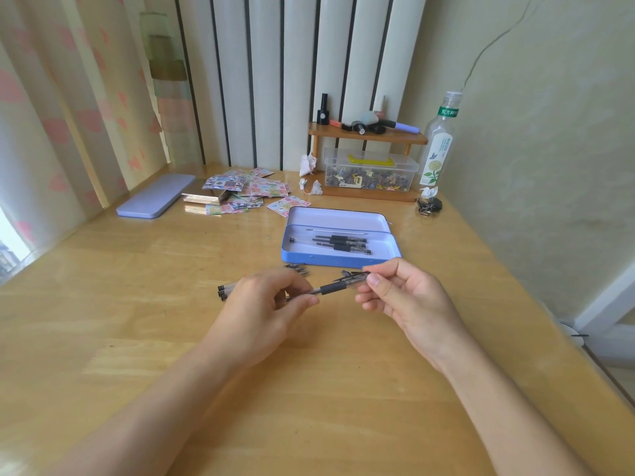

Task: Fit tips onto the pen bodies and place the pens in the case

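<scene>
A clear pen body with a black grip [330, 287] hangs level above the wooden table, between both hands. My left hand [271, 304] pinches its left part. My right hand [398, 297] pinches its right end, where the tip sits between thumb and forefinger. Behind them an open blue tin case [343, 261] holds several pens [338, 243]. Loose dark tips [298, 268] lie on the table in front of the case, and more [347, 273] just behind the held pen. The ends of a few pen bodies [222, 292] stick out from under my left hand.
The case's lilac lid [156, 201] lies at the far left, beside scattered sticker sheets [247, 192]. At the back stands a wooden shelf [367, 135] with small bottles, over a clear box [371, 173]. A plastic bottle [438, 142] and keys [429, 205] are at the right.
</scene>
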